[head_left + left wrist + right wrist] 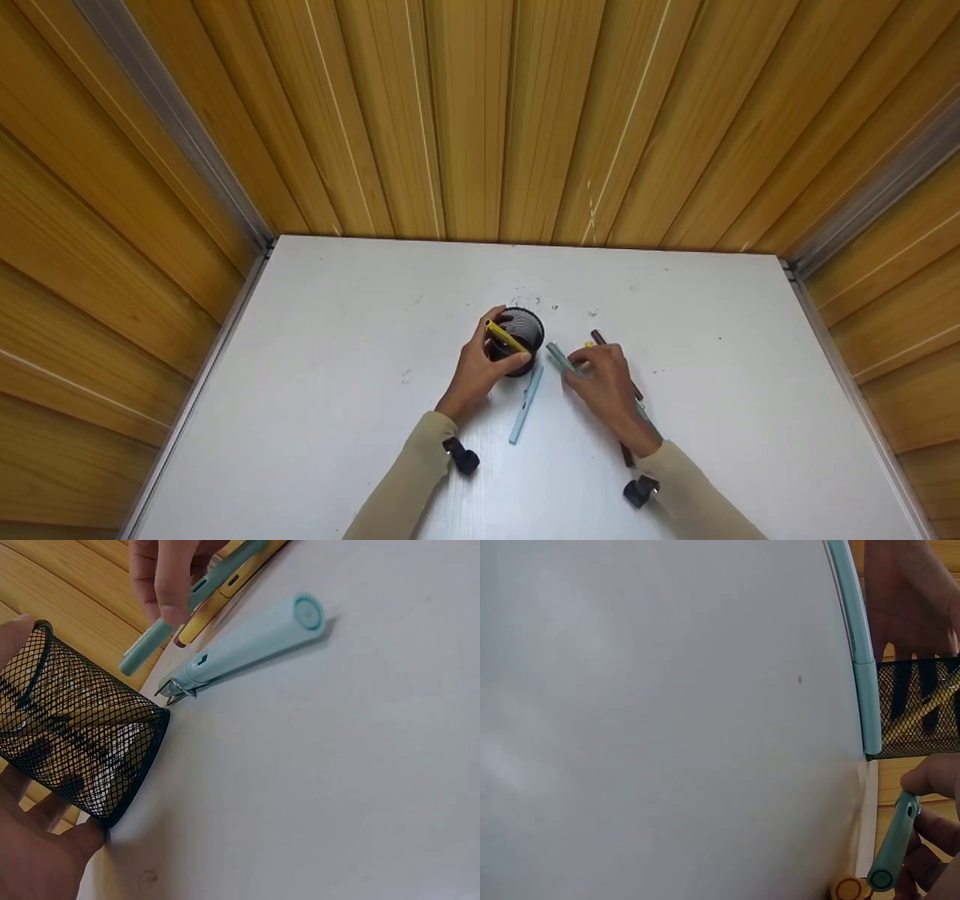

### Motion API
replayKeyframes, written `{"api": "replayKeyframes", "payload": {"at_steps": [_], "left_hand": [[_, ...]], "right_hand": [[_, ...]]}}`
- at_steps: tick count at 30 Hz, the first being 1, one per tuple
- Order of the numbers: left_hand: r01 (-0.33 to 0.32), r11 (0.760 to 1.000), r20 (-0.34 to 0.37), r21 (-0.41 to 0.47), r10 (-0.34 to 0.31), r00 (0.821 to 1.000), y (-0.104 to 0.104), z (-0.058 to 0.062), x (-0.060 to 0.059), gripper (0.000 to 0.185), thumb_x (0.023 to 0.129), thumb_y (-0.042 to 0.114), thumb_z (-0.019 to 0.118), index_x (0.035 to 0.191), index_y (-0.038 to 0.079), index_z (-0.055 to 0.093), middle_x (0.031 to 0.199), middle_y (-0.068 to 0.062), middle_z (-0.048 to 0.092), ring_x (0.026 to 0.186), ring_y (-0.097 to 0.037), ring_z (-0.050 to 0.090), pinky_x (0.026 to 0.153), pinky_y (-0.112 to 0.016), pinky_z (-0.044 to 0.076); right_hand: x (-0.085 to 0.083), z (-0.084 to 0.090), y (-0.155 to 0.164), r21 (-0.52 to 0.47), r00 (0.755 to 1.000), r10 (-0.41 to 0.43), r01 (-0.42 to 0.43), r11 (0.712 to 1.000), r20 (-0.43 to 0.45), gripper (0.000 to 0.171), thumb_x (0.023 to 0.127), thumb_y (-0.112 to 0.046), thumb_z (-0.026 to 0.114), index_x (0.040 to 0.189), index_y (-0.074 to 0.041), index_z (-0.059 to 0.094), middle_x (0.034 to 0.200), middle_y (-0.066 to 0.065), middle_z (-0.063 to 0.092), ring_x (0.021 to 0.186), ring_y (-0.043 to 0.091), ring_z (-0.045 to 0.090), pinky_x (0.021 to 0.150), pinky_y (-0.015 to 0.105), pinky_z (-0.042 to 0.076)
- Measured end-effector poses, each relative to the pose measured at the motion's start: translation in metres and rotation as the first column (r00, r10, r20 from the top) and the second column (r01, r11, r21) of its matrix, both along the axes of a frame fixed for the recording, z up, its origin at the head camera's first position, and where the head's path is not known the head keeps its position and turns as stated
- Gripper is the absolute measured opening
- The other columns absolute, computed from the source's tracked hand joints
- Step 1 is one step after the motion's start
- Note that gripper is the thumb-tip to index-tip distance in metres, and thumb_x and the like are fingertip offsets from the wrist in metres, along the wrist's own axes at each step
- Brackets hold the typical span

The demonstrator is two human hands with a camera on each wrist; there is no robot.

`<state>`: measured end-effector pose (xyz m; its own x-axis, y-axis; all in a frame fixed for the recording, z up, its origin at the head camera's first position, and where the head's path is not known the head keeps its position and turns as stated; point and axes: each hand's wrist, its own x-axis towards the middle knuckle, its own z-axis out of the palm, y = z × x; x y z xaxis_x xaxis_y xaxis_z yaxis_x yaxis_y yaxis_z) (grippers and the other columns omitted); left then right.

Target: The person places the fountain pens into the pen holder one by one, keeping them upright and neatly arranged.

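Wood-panelled walls in honey tones close in on three sides of a white counter [337, 390], where a person in beige sleeves works with pens and a black mesh pen cup [520, 337]. The left hand [480, 371] wraps its fingers around the side of the cup, apparently steadying it upright near the counter's centre; a yellow pen [504, 337] stands slanted inside, its end poking over the rim by the thumb. The right hand [607, 386], just beside the cup, pinches a teal pen [561, 358] between thumb and fingers [930, 778], the barrel angled toward the cup. Under that hand lie a brown pen [600, 339] and another yellow pen [225, 592], gathered close together as if within easy reach. Between the two hands a light blue pen [526, 401] rests flat on the counter, its clip end touching or nearly touching the cup's base, as the left wrist view shows. Small dark camera mounts sit at both wrists. No brand, label or legible writing shows on any pen or on the cup; faint specks mark the counter beyond it.
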<state>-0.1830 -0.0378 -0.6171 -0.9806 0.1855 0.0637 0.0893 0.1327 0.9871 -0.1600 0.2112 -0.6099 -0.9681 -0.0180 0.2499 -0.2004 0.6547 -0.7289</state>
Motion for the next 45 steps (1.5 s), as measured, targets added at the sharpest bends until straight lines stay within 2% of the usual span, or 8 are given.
{"api": "replayKeyframes", "payload": {"at_steps": [8, 12, 18, 24, 30, 33, 39, 45], "left_hand": [[-0.003, 1.000, 0.003, -0.015, 0.003, 1.000, -0.001, 0.000, -0.001, 0.091, 0.095, 0.036, 0.088, 0.170, 0.038, 0.037, 0.167, -0.006, 0.047, 0.151, -0.033, 0.051, 0.126, -0.055, 0.039], [-0.007, 1.000, 0.003, -0.019, 0.007, 1.000, -0.002, 0.000, -0.001, 0.091, 0.095, 0.037, 0.087, 0.171, 0.036, 0.037, 0.168, -0.007, 0.046, 0.153, -0.034, 0.049, 0.126, -0.058, 0.037], [-0.028, 0.998, 0.001, -0.048, 0.028, 1.000, -0.003, 0.001, -0.002, 0.090, 0.093, 0.041, 0.088, 0.168, 0.042, 0.039, 0.167, -0.005, 0.048, 0.152, -0.029, 0.048, 0.127, -0.058, 0.036], [-0.021, 0.999, -0.012, -0.027, 0.021, 1.000, -0.003, -0.002, -0.003, 0.090, 0.093, 0.037, 0.088, 0.169, 0.038, 0.039, 0.163, -0.008, 0.052, 0.149, -0.029, 0.052, 0.126, -0.054, 0.039], [-0.020, 0.999, -0.009, -0.028, 0.020, 1.000, -0.003, -0.001, -0.004, 0.091, 0.093, 0.038, 0.088, 0.170, 0.036, 0.039, 0.164, -0.008, 0.051, 0.150, -0.029, 0.051, 0.126, -0.053, 0.039], [-0.018, 1.000, -0.006, -0.025, 0.018, 1.000, -0.003, -0.001, -0.003, 0.091, 0.093, 0.038, 0.088, 0.169, 0.037, 0.039, 0.164, -0.008, 0.051, 0.150, -0.029, 0.051, 0.126, -0.053, 0.038], [-0.019, 0.999, -0.016, -0.029, 0.018, 1.000, -0.004, 0.000, -0.003, 0.092, 0.093, 0.039, 0.088, 0.170, 0.034, 0.039, 0.163, -0.007, 0.052, 0.149, -0.028, 0.051, 0.126, -0.053, 0.038], [-0.017, 0.999, -0.011, -0.032, 0.017, 1.000, -0.005, 0.000, -0.003, 0.091, 0.092, 0.040, 0.088, 0.169, 0.040, 0.039, 0.163, -0.004, 0.052, 0.149, -0.025, 0.051, 0.126, -0.052, 0.037]], "right_hand": [[0.004, 0.013, 0.007, -0.181, 0.994, -0.008, 0.029, 0.983, 0.112, 0.016, 0.090, 0.000, 0.087, 0.105, -0.005, 0.082, 0.107, 0.012, 0.071, 0.115, 0.029, 0.059, 0.106, 0.055, 0.051], [0.006, 0.020, 0.009, -0.212, 0.991, -0.017, 0.044, 0.976, 0.130, 0.015, 0.091, -0.005, 0.089, 0.105, -0.008, 0.083, 0.109, 0.010, 0.074, 0.112, 0.029, 0.061, 0.100, 0.047, 0.051], [0.009, 0.031, 0.011, -0.275, 0.991, 0.009, 0.028, 0.961, 0.133, 0.015, 0.093, -0.006, 0.088, 0.107, -0.007, 0.083, 0.111, 0.010, 0.077, 0.107, 0.034, 0.061, 0.091, 0.030, 0.047], [0.012, 0.042, 0.014, -0.344, 0.990, 0.055, -0.007, 0.939, 0.130, 0.013, 0.095, -0.004, 0.086, 0.107, -0.003, 0.082, 0.113, 0.011, 0.078, 0.109, 0.024, 0.065, 0.097, 0.033, 0.051], [0.012, 0.048, 0.015, -0.417, 0.991, 0.101, -0.054, 0.907, 0.091, 0.013, 0.094, 0.003, 0.083, 0.106, -0.002, 0.081, 0.109, 0.010, 0.077, 0.095, 0.024, 0.072, 0.085, 0.024, 0.058], [0.011, 0.049, 0.016, -0.420, 0.993, 0.104, -0.068, 0.905, 0.063, 0.013, 0.094, 0.005, 0.083, 0.105, 0.000, 0.080, 0.105, 0.011, 0.077, 0.090, 0.021, 0.072, 0.082, 0.023, 0.059], [0.011, 0.052, 0.018, -0.424, 0.993, 0.101, -0.066, 0.903, 0.059, 0.014, 0.094, 0.006, 0.082, 0.107, 0.000, 0.080, 0.106, 0.013, 0.076, 0.093, 0.017, 0.073, 0.088, 0.023, 0.060], [0.012, 0.054, 0.019, -0.432, 0.992, 0.110, -0.073, 0.899, 0.061, 0.016, 0.095, 0.005, 0.082, 0.110, 0.003, 0.078, 0.111, 0.017, 0.074, 0.099, 0.017, 0.072, 0.088, 0.020, 0.060]]}}
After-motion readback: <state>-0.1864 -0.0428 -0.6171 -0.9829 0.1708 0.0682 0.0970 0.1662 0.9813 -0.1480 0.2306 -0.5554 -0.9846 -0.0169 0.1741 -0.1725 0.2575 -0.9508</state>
